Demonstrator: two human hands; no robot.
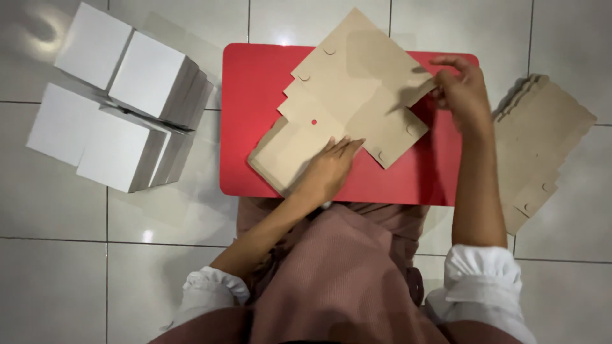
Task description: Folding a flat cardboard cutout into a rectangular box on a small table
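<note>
Flat brown cardboard box blank [347,102]: lying across the red table [255,127]. Left hand [328,169] pressing it down flat, fingers extended, gripping nothing. Right hand [462,89] pinching a side flap, grip closed on it. Blank stack [542,146] sitting right; white boxes [121,102] standing left on the floor.

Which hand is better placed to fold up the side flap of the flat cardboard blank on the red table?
Probably the right hand: its fingers already pinch the flap on the right side of the cardboard blank. The left hand lies flat on the blank's lower part, pinning it to the red table, so it suits holding.
</note>
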